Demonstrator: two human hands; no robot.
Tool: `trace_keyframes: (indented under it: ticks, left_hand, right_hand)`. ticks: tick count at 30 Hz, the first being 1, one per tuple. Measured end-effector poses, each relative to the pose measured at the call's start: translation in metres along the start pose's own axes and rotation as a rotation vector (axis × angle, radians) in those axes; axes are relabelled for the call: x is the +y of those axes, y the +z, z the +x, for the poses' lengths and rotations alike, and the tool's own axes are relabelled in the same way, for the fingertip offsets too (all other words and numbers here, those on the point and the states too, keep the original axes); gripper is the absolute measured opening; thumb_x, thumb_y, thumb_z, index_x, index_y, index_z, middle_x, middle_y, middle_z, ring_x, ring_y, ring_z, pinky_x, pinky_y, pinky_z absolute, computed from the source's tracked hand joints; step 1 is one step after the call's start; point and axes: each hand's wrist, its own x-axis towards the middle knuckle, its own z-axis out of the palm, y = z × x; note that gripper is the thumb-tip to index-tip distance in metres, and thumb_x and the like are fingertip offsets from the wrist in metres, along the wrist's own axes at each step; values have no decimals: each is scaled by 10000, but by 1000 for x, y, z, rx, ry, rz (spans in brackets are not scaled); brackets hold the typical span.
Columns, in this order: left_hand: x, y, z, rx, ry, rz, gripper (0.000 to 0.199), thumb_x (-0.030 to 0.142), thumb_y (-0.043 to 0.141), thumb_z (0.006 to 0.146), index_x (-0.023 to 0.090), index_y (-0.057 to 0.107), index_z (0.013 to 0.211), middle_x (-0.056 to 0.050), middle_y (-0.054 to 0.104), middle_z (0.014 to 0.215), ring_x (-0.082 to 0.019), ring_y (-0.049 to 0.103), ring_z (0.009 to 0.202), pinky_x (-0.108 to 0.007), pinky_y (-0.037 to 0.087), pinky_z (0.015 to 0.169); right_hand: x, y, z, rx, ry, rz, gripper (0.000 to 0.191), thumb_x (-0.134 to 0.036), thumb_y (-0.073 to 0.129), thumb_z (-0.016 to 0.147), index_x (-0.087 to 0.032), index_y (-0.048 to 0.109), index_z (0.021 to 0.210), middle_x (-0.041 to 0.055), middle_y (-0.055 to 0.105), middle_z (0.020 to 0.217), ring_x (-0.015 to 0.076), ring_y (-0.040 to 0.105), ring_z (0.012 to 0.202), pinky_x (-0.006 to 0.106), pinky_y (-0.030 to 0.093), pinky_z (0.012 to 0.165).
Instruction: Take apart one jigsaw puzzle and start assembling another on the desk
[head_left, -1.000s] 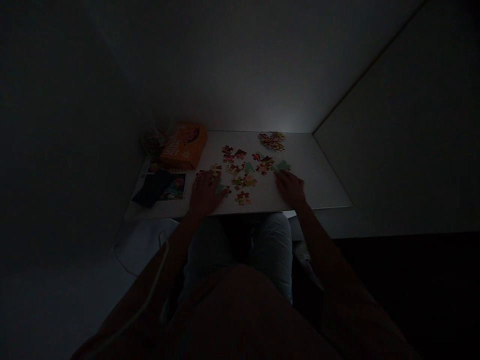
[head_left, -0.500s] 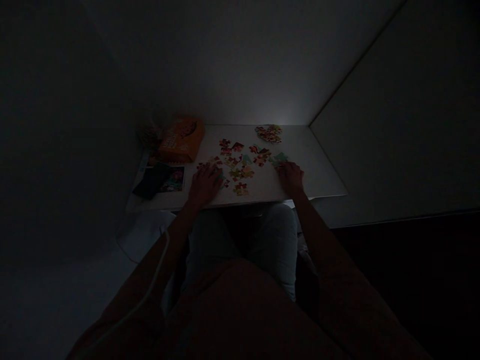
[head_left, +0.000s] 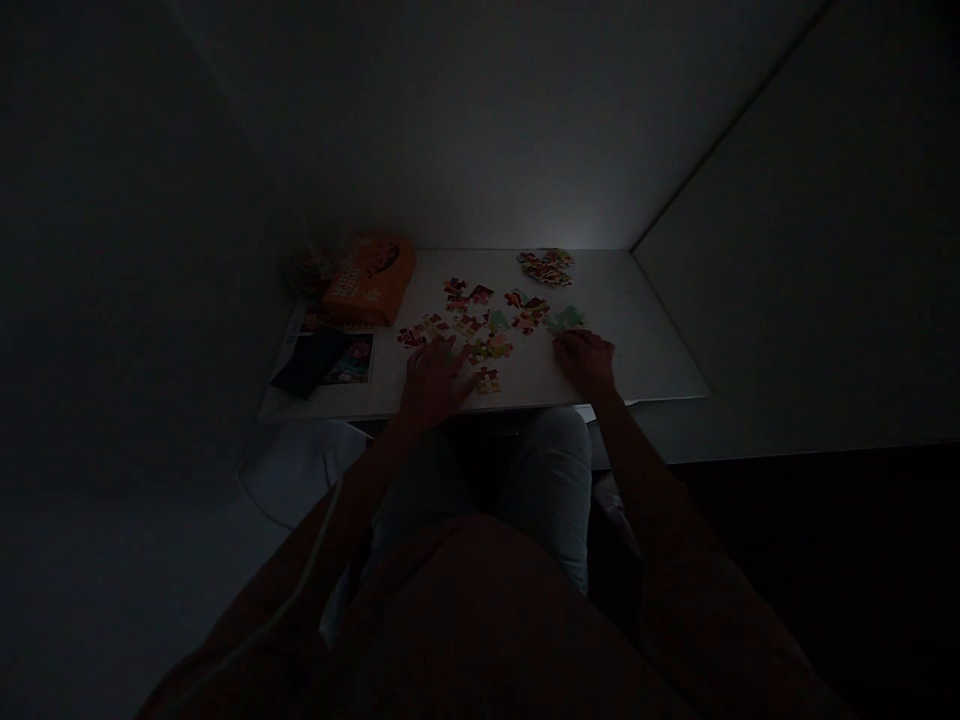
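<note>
Jigsaw pieces (head_left: 480,340) lying flat in loose clusters, too many to count, left hand (head_left: 433,385) spread open over them, right hand (head_left: 585,362) just beside teal pieces (head_left: 564,320), its grip too dark to tell, white table (head_left: 630,350)

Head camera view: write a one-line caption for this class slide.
Left hand and right hand rest among jigsaw puzzle pieces on a white table beside an orange box.

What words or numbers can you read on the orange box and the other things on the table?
On the orange box: pale lettering, too dark and blurred to read.
On the picture card beside it: nothing I can make out.
On the jigsaw pieces: too small to tell, no words visible.
So no word, brand or number can be read here.
</note>
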Motion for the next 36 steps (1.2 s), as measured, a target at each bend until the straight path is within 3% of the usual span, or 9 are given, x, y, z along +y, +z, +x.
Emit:
trace_keyframes:
  ticks: [5,10,14,17,22,29,36]
  left_hand:
    - [26,14,7,-75,61,30,687,638,502,1158,264,566,1730,-152,389,1878,-415,290,1776,-692,250,1433]
    - [3,10,13,-47,-76,32,680,643,561,1127,252,621,1680,-160,344,1897,-429,259,1785,-684,244,1437]
    - [-18,13,16,47,-205,43,863,712,582,1089,190,483,1770,-224,298,1901,-471,210,1791,-725,222,1429]
    - [-21,17,28,33,-264,49,1019,785,625,1034,145,408,1798,-265,306,1886,-508,207,1782,-747,203,1427]
    - [-19,15,61,-86,-220,62,960,719,572,1080,87,409,1784,-273,267,1898,-464,200,1795,-643,189,1466]
    - [-42,21,103,-66,-135,55,818,585,558,1099,101,470,1752,-255,327,1883,-430,262,1785,-603,221,1462]
    - [-66,24,144,-75,-37,21,753,601,446,1154,103,520,1714,-246,405,1850,-392,337,1761,-577,278,1442]
  right_hand:
    - [-4,-6,-5,-84,-131,8,511,-477,477,1133,-271,776,1491,128,737,1581,335,696,1437,554,492,1263]
    - [0,-4,1,12,-57,-83,593,-452,450,1154,-228,624,1674,158,560,1773,347,544,1625,584,437,1307]
    - [0,9,14,41,-7,-70,663,-498,465,1136,-202,564,1720,209,505,1801,412,502,1649,672,408,1312]
    - [-8,22,18,27,-36,-87,717,-589,450,1136,-177,564,1712,234,499,1798,437,477,1660,712,354,1337]
    - [-26,40,18,-26,-80,-117,758,-641,497,1135,-180,543,1735,239,463,1819,450,451,1677,690,316,1373]
    - [-46,44,21,-91,-110,-108,801,-696,605,1095,-268,514,1765,188,438,1846,465,404,1706,688,309,1389]
    - [-48,46,20,-109,-184,-104,793,-699,590,1106,-268,510,1768,183,400,1868,437,392,1722,680,273,1412]
